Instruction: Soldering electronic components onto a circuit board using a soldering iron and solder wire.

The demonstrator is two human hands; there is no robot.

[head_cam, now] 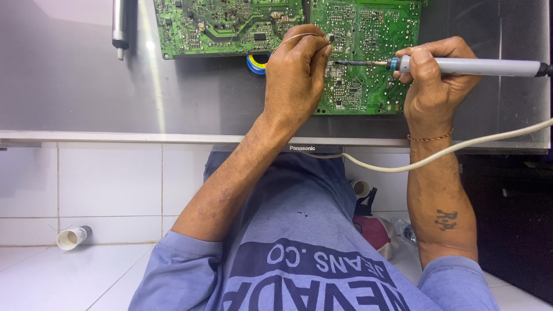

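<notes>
My left hand (295,72) pinches a thin solder wire (291,39) that loops over its knuckles, its fingertips resting on a green circuit board (368,34). My right hand (433,80) grips a grey soldering iron (466,66) held level, its dark tip pointing left at the board just beside my left fingertips. A second green circuit board (224,26) lies to the left of the first. Both boards sit on the grey metal back panel of a flat screen (86,86).
A blue solder spool (257,62) peeks out under the left board. A metal tool (119,26) lies at the upper left. The iron's white cord (438,154) trails across the panel's edge. A paper cup (72,236) lies on the white tiled floor.
</notes>
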